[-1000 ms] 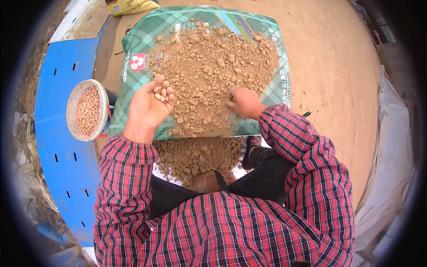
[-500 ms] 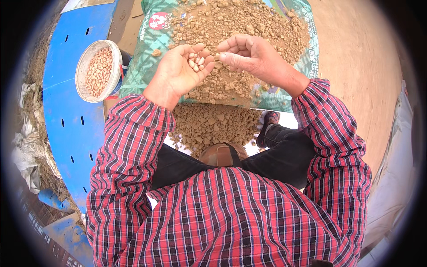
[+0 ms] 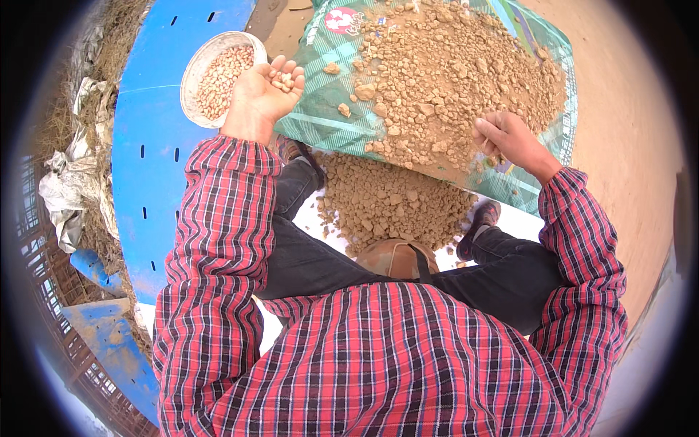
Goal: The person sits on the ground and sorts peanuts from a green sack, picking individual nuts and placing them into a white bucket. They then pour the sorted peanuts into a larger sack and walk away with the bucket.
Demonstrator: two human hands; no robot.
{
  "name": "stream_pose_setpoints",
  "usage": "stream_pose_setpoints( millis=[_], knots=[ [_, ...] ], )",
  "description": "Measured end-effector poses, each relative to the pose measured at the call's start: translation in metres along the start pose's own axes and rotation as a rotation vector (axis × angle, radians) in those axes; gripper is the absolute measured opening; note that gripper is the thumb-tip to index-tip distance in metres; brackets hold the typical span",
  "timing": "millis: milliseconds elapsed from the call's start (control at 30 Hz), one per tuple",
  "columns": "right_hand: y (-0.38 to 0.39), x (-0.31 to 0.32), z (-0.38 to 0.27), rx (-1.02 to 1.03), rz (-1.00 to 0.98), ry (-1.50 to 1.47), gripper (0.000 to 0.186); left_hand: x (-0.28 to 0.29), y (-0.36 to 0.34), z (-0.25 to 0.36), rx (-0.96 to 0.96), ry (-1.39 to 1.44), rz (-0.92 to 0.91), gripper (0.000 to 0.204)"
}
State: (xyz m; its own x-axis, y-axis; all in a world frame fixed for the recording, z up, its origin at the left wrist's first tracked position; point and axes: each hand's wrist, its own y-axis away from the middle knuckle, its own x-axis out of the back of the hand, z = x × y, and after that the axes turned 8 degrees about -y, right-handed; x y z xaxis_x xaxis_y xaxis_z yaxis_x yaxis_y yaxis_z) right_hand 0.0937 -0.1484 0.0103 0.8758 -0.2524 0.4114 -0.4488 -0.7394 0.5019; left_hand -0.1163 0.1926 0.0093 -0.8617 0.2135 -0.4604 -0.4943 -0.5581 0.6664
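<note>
Several pale pink shelled peanuts (image 3: pixel 282 79) lie in the cupped palm of my left hand (image 3: pixel 255 100), whose fingers curl up around them. That hand is at the right rim of a white bucket (image 3: pixel 188 97), covering part of it. More peanuts (image 3: pixel 220 81) fill the bucket's visible inside. My right hand (image 3: pixel 512 140) hovers over or rests against the right part of a heap of crumbly brown soil (image 3: pixel 437 69); which one I cannot tell. Its fingers are bent in toward the thumb, and anything between them is hidden. Under the soil lies a green patterned plastic sack (image 3: pixel 320 120).
A second soil pile (image 3: pixel 397 200) sits between my legs, close to a brown rounded object (image 3: pixel 393 260). A blue slotted panel (image 3: pixel 149 189) runs along the left, with crumpled whitish sheeting (image 3: pixel 62 193) beyond it. Bare brown ground (image 3: pixel 619 124) stretches away on the right.
My hands have moved apart: the left, with its peanuts, toward the bucket, the right across the soil to the right. The whole view has shifted, so the bucket and sack appear farther right and higher.
</note>
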Motion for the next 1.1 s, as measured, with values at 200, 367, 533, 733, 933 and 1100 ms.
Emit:
stream_pose_setpoints(
  millis=[200,367,533,733,933,1100],
  knots=[
    [-0.002,-0.002,0.003,0.002,-0.027,-0.004,0.031,0.033,-0.022,0.033,-0.132,0.283,0.267,0.042],
    [0.003,0.0,0.016,-0.006,-0.037,0.047,0.028,0.064,-0.034,0.064,-0.395,0.238,0.217,0.051],
    [0.01,-0.001,0.029,-0.08,-0.093,0.104,0.026,0.059,-0.034,0.046,-0.42,-0.062,0.308,0.053],
    [0.011,-0.002,0.045,0.003,-0.088,0.155,0.019,0.033,-0.031,0.022,-0.32,-0.314,0.131,0.043],
    [0.014,0.018,0.055,-0.014,-0.073,0.172,0.026,0.035,-0.04,0.007,-0.305,-0.346,0.157,0.043],
    [0.019,0.038,0.075,-0.047,-0.008,0.236,0.039,0.032,-0.035,-0.011,-0.248,-0.383,0.19,0.047]
  ],
)
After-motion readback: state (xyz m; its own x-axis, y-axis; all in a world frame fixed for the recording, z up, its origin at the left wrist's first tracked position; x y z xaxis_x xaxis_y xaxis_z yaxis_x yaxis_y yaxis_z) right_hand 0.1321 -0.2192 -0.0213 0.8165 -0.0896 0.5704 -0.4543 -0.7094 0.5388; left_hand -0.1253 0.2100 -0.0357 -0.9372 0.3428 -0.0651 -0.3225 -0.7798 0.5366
